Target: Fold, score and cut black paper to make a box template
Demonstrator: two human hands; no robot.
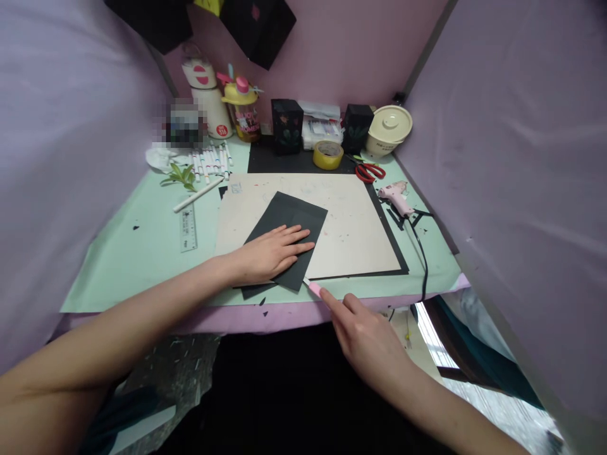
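Head view here: the left hand [275, 254] is lying palm down on the black paper [294, 208], fingers spreading loosely and gripping nothing, and that sheet is sitting at an angle on the pale board [351, 237]. The right hand [367, 335] is closing its fingers around a pink-handled blade [313, 288], index stretching along the handle, tip resting by the sheet's near corner. Red scissors [370, 171] and a pink glue gun [397, 198] are lying off to the right

Red-handled scissors [370, 172] lie upper right of centre, near a yellow tape roll [327, 155]; a lidded cream bowl [389, 129] sits farther right. Green leaves [180, 176] lie at upper left, beside capped markers [208, 161].
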